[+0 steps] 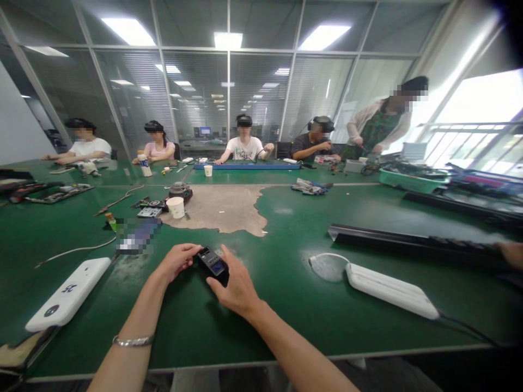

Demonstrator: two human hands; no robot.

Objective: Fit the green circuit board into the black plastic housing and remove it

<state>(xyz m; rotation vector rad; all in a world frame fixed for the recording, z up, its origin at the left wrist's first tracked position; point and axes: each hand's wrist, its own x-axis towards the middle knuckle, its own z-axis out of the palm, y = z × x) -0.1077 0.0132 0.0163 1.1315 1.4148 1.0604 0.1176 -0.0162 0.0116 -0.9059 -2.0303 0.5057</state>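
In the head view a small black handheld device (213, 265) with a little dark screen is held just above the green table (294, 316). Its exact kind I cannot make out. My right hand (239, 286) grips it along the right side, thumb at the near end and fingers around the far side. At its far left corner, the fingertips of my left hand (180, 261) are pinched against the casing. A silver bracelet (134, 341) circles my left wrist. The device's underside is hidden.
A white power bank (69, 294) and a phone (137, 237) lie to the left. On the right are another white power bank (390, 288) and a long black bar (379, 239). A paper cup (176, 207) stands ahead near metal parts. Several people sit or stand across the table.
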